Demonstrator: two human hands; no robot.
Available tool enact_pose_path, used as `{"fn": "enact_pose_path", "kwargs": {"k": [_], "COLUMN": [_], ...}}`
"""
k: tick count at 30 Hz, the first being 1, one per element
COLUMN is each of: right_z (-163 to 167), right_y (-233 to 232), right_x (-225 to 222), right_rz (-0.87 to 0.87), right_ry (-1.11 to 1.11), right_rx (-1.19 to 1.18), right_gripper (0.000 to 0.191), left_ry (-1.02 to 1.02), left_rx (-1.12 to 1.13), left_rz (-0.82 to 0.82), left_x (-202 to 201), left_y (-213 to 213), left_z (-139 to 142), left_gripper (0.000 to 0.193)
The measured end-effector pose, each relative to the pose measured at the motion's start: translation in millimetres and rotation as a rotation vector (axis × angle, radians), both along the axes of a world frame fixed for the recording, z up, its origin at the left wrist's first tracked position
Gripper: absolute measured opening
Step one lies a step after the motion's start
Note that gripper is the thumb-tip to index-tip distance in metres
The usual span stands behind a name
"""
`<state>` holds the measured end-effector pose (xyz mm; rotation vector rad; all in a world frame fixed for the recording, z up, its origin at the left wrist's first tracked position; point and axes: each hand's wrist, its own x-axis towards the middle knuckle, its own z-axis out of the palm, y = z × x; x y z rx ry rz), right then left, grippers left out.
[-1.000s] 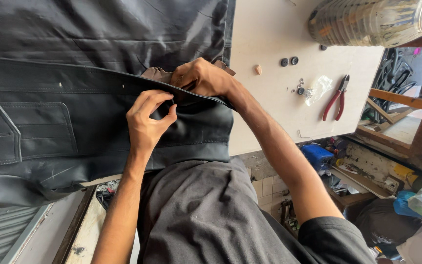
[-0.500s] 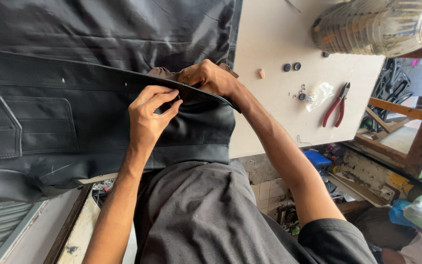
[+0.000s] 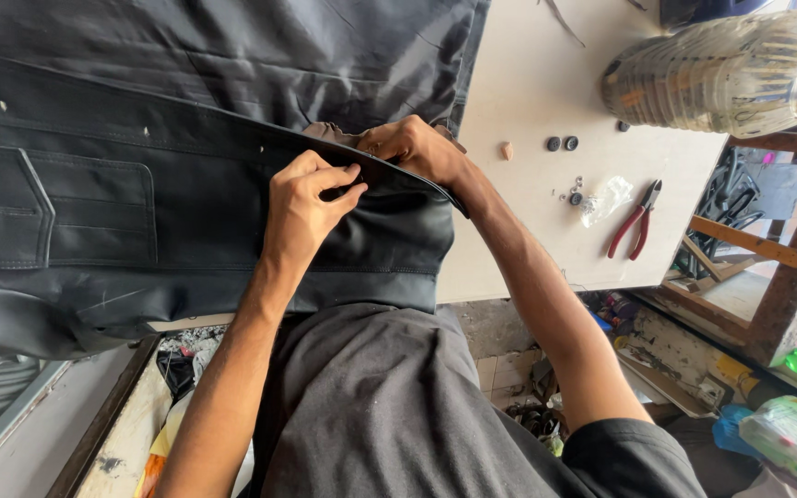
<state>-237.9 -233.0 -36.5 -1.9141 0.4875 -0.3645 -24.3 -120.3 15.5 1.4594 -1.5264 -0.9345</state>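
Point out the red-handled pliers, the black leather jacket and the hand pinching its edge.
red-handled pliers (image 3: 634,226), head view, on the red handles.
black leather jacket (image 3: 94,212), head view, on the pocket panel.
left hand (image 3: 304,198), head view, on the back of the hand.

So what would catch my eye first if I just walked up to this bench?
Two bare hands, left hand and right hand, pinching the edge of a big black leather jacket across the workbench. To the right lie red-handled pliers and small dark buttons.

Both hands, left hand (image 3: 304,198) and right hand (image 3: 414,148), pinching black leather jacket (image 3: 94,203) edge on table (image 3: 528,83)
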Motion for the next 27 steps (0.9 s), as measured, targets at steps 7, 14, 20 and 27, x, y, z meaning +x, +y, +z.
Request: {"fn": "enact_pose_path", "kwargs": {"k": [7, 14, 20, 27], "right_z": [-1, -2, 0, 6], "right_y": [1, 1, 1, 4], "right_x": [0, 0, 2, 4], "right_rz": [0.001, -0.015, -0.002, -0.02], "right_ry": [-0.018, 0.02, -0.009, 0.017], "right_rx": [-0.001, -0.04, -0.048, -0.021], "right_gripper": [0.013, 0.014, 0.017, 0.017], "left_ry": [0.014, -0.005, 0.096, 0.054], "left_rx": [0.005, 0.006, -0.087, -0.056], "left_rz": [-0.004, -0.022, 0.029, -0.024], "left_x": [3, 3, 2, 6], "left_y": [-1, 0, 7, 6], "left_z": [-1, 4, 12, 13], "left_gripper": [0.024, 0.026, 0.029, 0.027]}}
